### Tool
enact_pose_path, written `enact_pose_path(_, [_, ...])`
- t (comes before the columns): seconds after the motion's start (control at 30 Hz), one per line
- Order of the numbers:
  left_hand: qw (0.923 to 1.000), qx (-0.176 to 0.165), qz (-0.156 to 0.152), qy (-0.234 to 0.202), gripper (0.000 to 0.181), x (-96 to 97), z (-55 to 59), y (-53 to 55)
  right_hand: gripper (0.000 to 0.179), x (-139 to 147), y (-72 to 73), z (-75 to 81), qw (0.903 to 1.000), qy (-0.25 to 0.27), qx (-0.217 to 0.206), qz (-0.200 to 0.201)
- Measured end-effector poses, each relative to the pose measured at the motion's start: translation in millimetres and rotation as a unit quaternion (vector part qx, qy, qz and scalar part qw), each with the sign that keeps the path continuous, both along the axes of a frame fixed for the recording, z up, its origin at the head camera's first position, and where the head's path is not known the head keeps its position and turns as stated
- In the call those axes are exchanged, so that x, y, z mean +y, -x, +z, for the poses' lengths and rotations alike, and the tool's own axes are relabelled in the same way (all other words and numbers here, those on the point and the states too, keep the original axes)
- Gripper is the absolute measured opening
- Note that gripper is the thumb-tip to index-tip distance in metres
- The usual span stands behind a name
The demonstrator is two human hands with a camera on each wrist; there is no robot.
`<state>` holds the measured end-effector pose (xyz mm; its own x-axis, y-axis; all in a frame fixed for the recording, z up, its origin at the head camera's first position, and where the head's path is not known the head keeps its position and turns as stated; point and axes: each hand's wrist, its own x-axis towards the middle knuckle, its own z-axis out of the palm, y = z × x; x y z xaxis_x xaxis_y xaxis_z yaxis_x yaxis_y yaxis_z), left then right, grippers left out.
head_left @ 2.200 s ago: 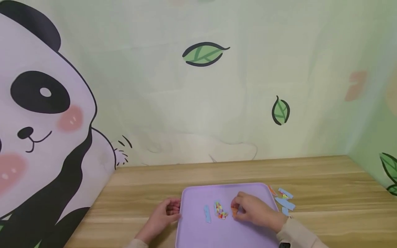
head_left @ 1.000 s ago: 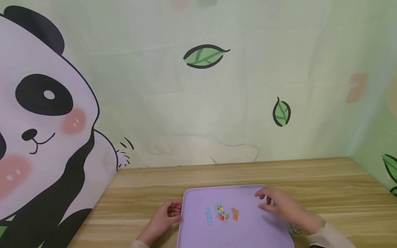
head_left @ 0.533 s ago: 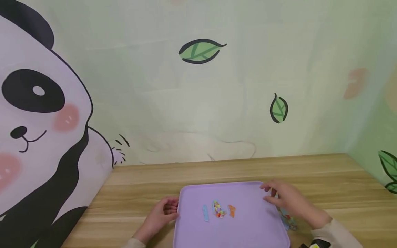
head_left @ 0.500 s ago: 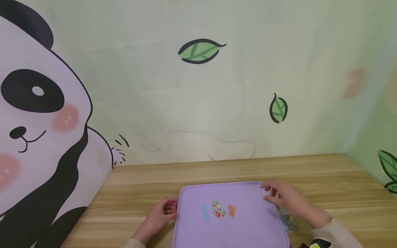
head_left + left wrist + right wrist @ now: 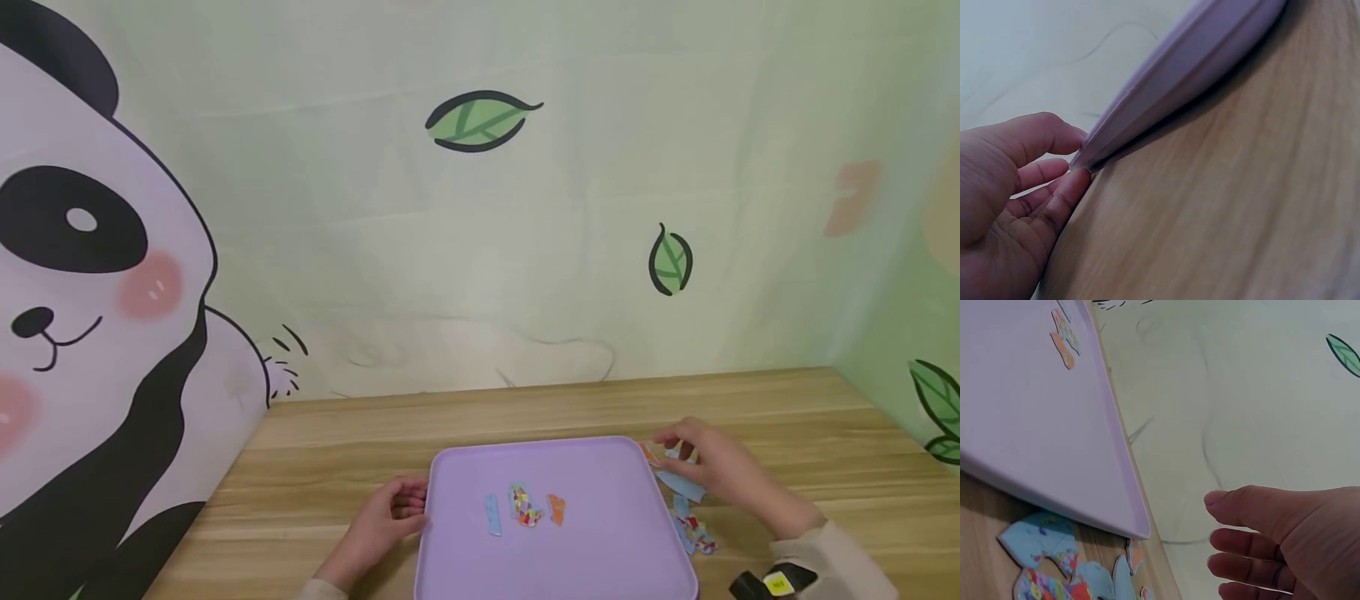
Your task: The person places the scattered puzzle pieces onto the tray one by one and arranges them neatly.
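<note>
On the purple tray [image 5: 600, 558] lie three flat puzzle pieces in a row: a narrow blue piece [image 5: 492, 515], a multicoloured piece [image 5: 525, 507] and a small orange piece [image 5: 557, 509]. My left hand [image 5: 381, 523] rests at the tray's left edge, thumb and fingertips touching the rim [image 5: 1147, 94]. Beyond the tray's right edge my right hand [image 5: 723, 467] hovers over more puzzle pieces, its fingers loosely bent and nothing seen between them. Below it show a blue piece [image 5: 681, 487] and an orange piece [image 5: 649, 454]; the hand partly covers others.
A blue piece [image 5: 1041, 540] and a multicoloured piece [image 5: 1044, 587] lie beside the tray, near its right edge. The wooden table [image 5: 360, 433] ends at a backdrop [image 5: 375, 250] printed with a panda and leaves. A black wrist device [image 5: 776, 581] sits by the right sleeve.
My right hand has let go of the orange piece on the tray and moved right, over the pieces beside it. The left hand stays at the tray's edge. The head view shifts slightly.
</note>
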<state>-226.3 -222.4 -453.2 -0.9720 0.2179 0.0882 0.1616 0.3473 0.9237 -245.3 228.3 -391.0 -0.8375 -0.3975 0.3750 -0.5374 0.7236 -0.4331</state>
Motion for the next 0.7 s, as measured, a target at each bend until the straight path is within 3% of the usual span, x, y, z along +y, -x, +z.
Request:
enact_pose_path(0.43, [1.0000, 0.001, 0.006, 0.003, 0.046, -1.4, 0.0, -0.5, 0.025, 12.9, 5.1, -8.2, 0.9984, -0.023, -0.041, -0.031])
enact_pose_path(0.7, [1.0000, 0.006, 0.000, 0.005, 0.045, -1.3, -1.8, 0.5, 0.025, 22.8, 12.3, -16.1, 0.9983, -0.032, -0.032, -0.035])
